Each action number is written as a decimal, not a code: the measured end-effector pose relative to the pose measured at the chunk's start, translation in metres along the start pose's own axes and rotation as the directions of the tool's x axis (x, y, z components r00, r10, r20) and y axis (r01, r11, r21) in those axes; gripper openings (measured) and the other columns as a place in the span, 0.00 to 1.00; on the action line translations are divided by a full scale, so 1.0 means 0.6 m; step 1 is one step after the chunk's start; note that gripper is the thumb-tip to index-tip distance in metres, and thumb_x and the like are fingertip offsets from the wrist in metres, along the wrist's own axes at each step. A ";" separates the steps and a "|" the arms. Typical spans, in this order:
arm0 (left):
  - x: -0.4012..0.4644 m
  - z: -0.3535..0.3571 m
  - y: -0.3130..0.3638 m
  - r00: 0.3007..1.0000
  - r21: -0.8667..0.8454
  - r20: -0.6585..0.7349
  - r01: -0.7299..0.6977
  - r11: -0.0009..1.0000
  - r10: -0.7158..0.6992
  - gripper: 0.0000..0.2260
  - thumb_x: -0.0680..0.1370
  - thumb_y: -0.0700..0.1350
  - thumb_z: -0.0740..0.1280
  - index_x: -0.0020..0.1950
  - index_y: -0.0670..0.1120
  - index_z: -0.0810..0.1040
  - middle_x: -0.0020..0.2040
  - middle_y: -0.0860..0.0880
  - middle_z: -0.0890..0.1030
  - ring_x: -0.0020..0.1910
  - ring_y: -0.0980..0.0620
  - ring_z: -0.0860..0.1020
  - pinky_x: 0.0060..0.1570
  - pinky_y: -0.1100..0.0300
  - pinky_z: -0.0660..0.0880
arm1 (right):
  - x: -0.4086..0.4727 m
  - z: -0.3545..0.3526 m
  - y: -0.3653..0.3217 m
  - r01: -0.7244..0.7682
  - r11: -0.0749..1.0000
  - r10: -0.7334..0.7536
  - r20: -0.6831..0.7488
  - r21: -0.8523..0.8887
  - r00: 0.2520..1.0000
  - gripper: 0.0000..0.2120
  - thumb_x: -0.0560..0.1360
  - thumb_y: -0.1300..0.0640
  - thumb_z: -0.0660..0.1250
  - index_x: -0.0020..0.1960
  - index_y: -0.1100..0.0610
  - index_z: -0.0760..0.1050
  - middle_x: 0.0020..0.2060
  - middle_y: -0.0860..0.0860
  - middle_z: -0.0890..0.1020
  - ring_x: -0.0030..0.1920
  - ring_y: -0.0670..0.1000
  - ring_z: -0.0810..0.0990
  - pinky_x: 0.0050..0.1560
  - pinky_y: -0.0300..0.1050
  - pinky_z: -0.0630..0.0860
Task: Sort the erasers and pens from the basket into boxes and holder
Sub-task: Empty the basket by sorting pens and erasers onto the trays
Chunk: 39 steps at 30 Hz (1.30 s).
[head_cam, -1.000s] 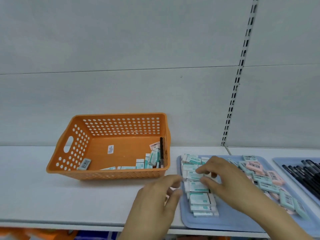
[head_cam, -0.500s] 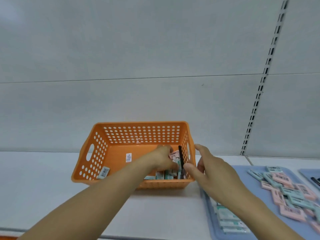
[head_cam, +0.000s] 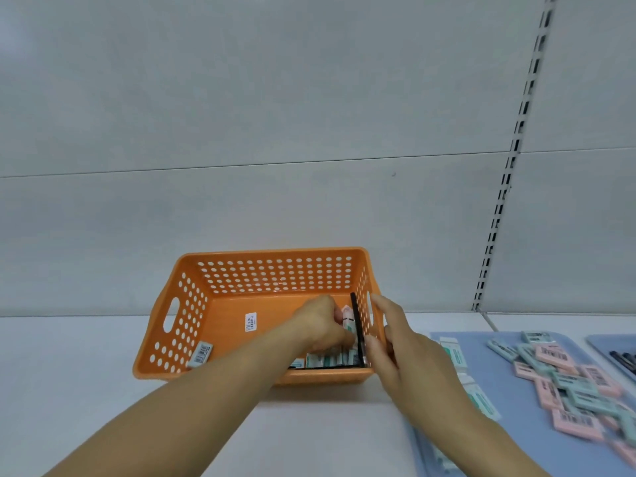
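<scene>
The left hand (head_cam: 321,321) is reaching into the orange basket (head_cam: 272,266) and curling its fingers around a small cluster of erasers (head_cam: 347,320) in the basket's right front corner; it is gripping them, though how many is hidden by the knuckles. A black pen (head_cam: 356,327) is leaning against the basket's right wall, its long axis running from the front corner up toward the rim, touching the erasers being gripped. The right hand (head_cam: 399,349) is hovering just outside that same right wall, fingers straight and holding nothing, so the left hand is the nearer one to both erasers and pen. The wall is standing between the right hand and the pen, so any reach from that side probably has to go over the rim. One grey eraser (head_cam: 200,352) is lying in the basket's left front corner, well apart from the hands. To the right of the basket, a blue tray (head_cam: 509,401) is carrying sorted pink and green erasers (head_cam: 564,383).
</scene>
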<state>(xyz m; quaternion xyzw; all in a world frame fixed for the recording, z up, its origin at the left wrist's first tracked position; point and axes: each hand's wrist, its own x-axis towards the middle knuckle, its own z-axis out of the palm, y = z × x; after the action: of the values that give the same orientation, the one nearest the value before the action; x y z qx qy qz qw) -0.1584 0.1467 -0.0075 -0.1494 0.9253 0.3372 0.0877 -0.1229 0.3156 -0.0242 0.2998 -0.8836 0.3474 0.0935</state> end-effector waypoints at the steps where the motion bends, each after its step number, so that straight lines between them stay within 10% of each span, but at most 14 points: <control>1: -0.001 -0.003 0.001 1.000 -0.039 -0.009 0.015 0.999 -0.015 0.09 0.73 0.44 0.73 0.45 0.50 0.72 0.44 0.50 0.80 0.44 0.52 0.81 0.40 0.60 0.78 | 0.000 0.001 0.002 0.006 1.000 -0.006 -0.007 -0.004 1.000 0.25 0.81 0.48 0.55 0.74 0.41 0.48 0.35 0.43 0.73 0.37 0.45 0.76 0.39 0.42 0.70; 10: -0.064 -0.049 0.012 0.981 -0.507 -0.193 -0.117 0.854 0.020 0.12 0.73 0.40 0.71 0.57 0.45 0.82 0.46 0.50 0.84 0.45 0.53 0.78 0.40 0.59 0.75 | 0.025 -0.047 0.020 0.079 0.994 -0.082 0.036 0.075 0.996 0.24 0.72 0.35 0.59 0.66 0.40 0.67 0.38 0.43 0.77 0.39 0.43 0.76 0.44 0.45 0.75; 20: -0.174 0.005 0.129 0.844 -0.598 -0.396 -0.536 0.597 0.362 0.09 0.72 0.36 0.73 0.51 0.45 0.83 0.43 0.44 0.84 0.43 0.49 0.84 0.44 0.57 0.82 | 0.018 -0.170 0.020 0.302 0.952 -0.286 -0.228 0.040 0.931 0.12 0.72 0.55 0.73 0.55 0.47 0.80 0.42 0.43 0.80 0.41 0.48 0.77 0.39 0.32 0.70; 28: -0.200 0.098 0.128 0.878 -0.672 -0.325 -0.475 0.568 0.351 0.06 0.74 0.34 0.71 0.48 0.44 0.79 0.44 0.44 0.82 0.37 0.49 0.82 0.39 0.58 0.81 | -0.029 -0.192 0.085 0.087 0.944 -0.048 -0.129 0.318 0.990 0.10 0.70 0.61 0.72 0.47 0.47 0.81 0.38 0.42 0.80 0.37 0.45 0.77 0.34 0.34 0.71; 39: -0.198 0.182 0.069 0.955 -0.693 -0.271 -0.283 0.663 0.124 0.06 0.75 0.34 0.70 0.48 0.44 0.78 0.44 0.45 0.79 0.37 0.46 0.84 0.37 0.61 0.78 | -0.065 -0.177 0.170 -0.200 0.976 0.195 0.061 0.087 0.979 0.09 0.73 0.57 0.72 0.44 0.43 0.76 0.38 0.43 0.79 0.39 0.43 0.76 0.39 0.36 0.71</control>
<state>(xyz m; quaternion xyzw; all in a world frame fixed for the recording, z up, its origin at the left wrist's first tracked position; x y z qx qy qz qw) -0.0539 0.2736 -0.0339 -0.0999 0.7313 0.6656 -0.1102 -0.1569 0.4639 -0.0173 0.2234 -0.8940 0.3878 0.0216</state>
